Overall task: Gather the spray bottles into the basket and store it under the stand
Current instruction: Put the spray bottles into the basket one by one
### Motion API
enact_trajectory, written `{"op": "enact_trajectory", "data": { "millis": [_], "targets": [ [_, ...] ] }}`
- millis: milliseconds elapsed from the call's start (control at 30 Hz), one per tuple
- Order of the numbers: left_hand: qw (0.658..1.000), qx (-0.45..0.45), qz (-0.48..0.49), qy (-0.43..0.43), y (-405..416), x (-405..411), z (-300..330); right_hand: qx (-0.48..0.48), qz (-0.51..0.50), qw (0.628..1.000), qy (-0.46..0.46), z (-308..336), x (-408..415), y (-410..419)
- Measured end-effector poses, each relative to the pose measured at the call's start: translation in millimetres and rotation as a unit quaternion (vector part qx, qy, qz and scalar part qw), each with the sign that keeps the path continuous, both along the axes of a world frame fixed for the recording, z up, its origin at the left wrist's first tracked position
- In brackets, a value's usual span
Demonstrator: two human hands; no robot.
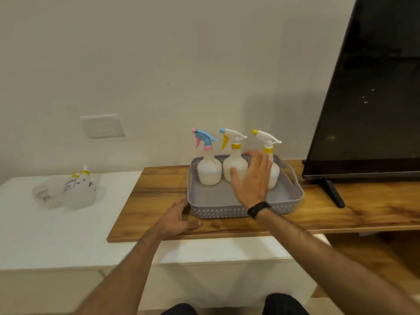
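A grey perforated basket (218,211) sits on the wooden stand top (159,194). Three white spray bottles stand upright along its back: one with a blue and pink head (208,169), a middle one with a yellow trigger (235,164), and a right one with a yellow collar (273,171), partly behind my right hand. My right hand (252,180) hovers open over the basket, fingers spread in front of the two right bottles. My left hand (176,220) rests open on the wood by the basket's front left corner.
A clear bottle with a yellow collar (77,189) lies on its side on the white surface (56,235) at the left. A black TV (368,92) on a foot stands at the right. A wall plate (102,125) is behind.
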State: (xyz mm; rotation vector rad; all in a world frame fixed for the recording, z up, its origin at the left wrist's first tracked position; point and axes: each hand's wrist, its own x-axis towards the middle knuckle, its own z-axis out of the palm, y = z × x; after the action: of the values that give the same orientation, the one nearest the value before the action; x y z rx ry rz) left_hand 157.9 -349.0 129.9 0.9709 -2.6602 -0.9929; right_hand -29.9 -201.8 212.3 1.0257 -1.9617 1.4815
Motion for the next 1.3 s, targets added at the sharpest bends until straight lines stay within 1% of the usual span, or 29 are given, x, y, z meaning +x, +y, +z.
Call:
{"op": "enact_trajectory", "data": {
  "millis": [33, 100, 133, 200, 267, 333, 400, 467, 500, 567, 600, 633, 667, 733, 767, 800, 900, 1000, 1100, 1167, 1233, 1300],
  "targets": [
    [1.0, -0.012, -0.001, -0.007, -6, 7, 1, 0.004, 0.065, 0.997, 0.029, -1, 23, -5],
    [0.995, -0.077, 0.041, -0.046, -15, 31, 0, 0.058, 0.196, 0.976, 0.073, -10, 67, -18],
    [0.989, -0.112, 0.071, -0.07, -19, 45, -3, 0.1, 0.252, 0.958, 0.088, -15, 87, -27],
    [0.973, -0.164, 0.121, -0.108, -25, 74, -8, 0.196, 0.337, 0.917, 0.088, -26, 121, -50],
    [0.962, -0.198, 0.139, -0.124, -31, 97, -12, 0.278, 0.385, 0.877, 0.071, -40, 149, -73],
    [0.965, -0.198, 0.131, -0.112, -37, 116, -17, 0.378, 0.372, 0.846, 0.05, -59, 164, -94],
    [0.97, -0.187, 0.127, -0.09, -44, 136, -20, 0.484, 0.311, 0.814, 0.077, -81, 169, -113],
    [0.967, -0.187, 0.159, -0.065, -52, 160, -21, 0.522, 0.289, 0.797, 0.096, -95, 169, -130],
    [0.96, -0.206, 0.188, -0.041, -56, 171, -20, 0.529, 0.292, 0.79, 0.103, -98, 167, -138],
    [0.928, -0.273, 0.251, 0.013, -64, 186, -16, 0.538, 0.302, 0.779, 0.117, -100, 164, -150],
    [0.908, -0.3, 0.29, 0.037, -70, 191, -13, 0.538, 0.301, 0.777, 0.123, -102, 161, -154],
    [0.89, -0.306, 0.334, 0.054, -77, 194, -9, 0.537, 0.298, 0.779, 0.127, -103, 160, -158],
    [0.877, -0.289, 0.378, 0.068, -86, 195, -1, 0.535, 0.296, 0.781, 0.129, -104, 159, -163],
    [0.863, -0.204, 0.453, 0.097, -107, 193, 13, 0.534, 0.292, 0.783, 0.128, -105, 157, -173],
    [0.859, -0.168, 0.474, 0.101, -119, 191, 18, 0.532, 0.29, 0.786, 0.126, -104, 157, -177],
    [0.86, -0.152, 0.477, 0.097, -130, 189, 22, 0.53, 0.288, 0.789, 0.121, -104, 156, -182],
    [0.873, -0.173, 0.45, 0.074, -158, 175, 28, 0.525, 0.277, 0.797, 0.111, -103, 154, -196],
    [0.867, -0.177, 0.464, 0.039, -181, 160, 29, 0.521, 0.267, 0.804, 0.109, -103, 153, -206],
    [0.858, -0.135, 0.496, 0.016, -197, 151, 29, 0.522, 0.261, 0.805, 0.108, -105, 151, -213],
    [0.852, -0.081, 0.516, 0.023, -204, 149, 26, 0.52, 0.26, 0.807, 0.108, -106, 150, -215],
    [0.835, -0.031, 0.548, 0.05, -206, 147, 23, 0.516, 0.261, 0.809, 0.106, -106, 149, -215],
    [0.804, -0.003, 0.587, 0.1, -205, 145, 20, 0.513, 0.263, 0.81, 0.102, -106, 150, -216]
  ]
}}
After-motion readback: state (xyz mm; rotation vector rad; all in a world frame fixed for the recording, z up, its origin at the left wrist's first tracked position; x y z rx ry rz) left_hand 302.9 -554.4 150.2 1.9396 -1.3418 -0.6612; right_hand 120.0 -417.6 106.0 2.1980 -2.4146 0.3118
